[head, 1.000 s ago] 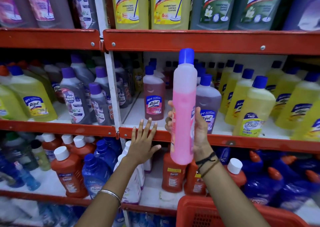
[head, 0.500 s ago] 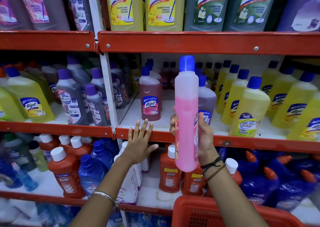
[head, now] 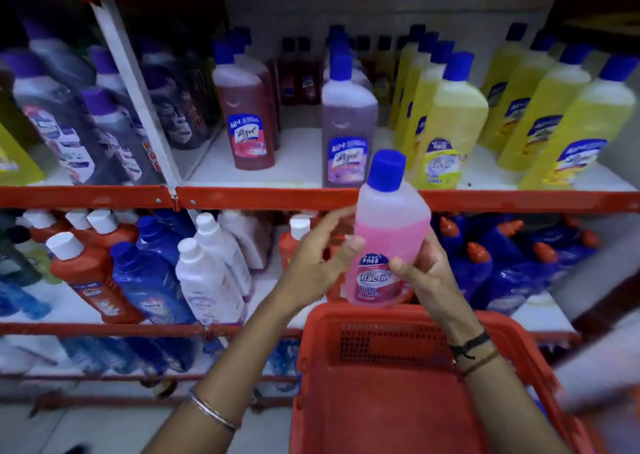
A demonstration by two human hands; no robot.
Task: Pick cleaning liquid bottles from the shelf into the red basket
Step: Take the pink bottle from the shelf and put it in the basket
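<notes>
A pink bottle of floor cleaner (head: 389,232) with a blue cap is held upright just above the far rim of the red basket (head: 388,401). My right hand (head: 427,273) grips its lower right side, thumb across the label. My left hand (head: 318,263) is at the bottle's left side with fingers spread, fingertips touching or nearly touching it. The basket looks empty inside. On the red shelf (head: 263,197) behind stand a dark red bottle (head: 247,117), a purple bottle (head: 348,124) and several yellow bottles (head: 446,121).
The lower shelf holds orange bottles (head: 93,277), blue bottles (head: 149,280) and white bottles (head: 207,280) at left, and blue bottles with orange caps (head: 502,266) at right. A white upright post (head: 138,90) divides the shelf bays. A blurred pale object (head: 595,367) crosses the right edge.
The pink bottle has come down from in front of the middle shelf to just above the basket and turned its label toward me. My left hand left the shelf edge and came beside the bottle.
</notes>
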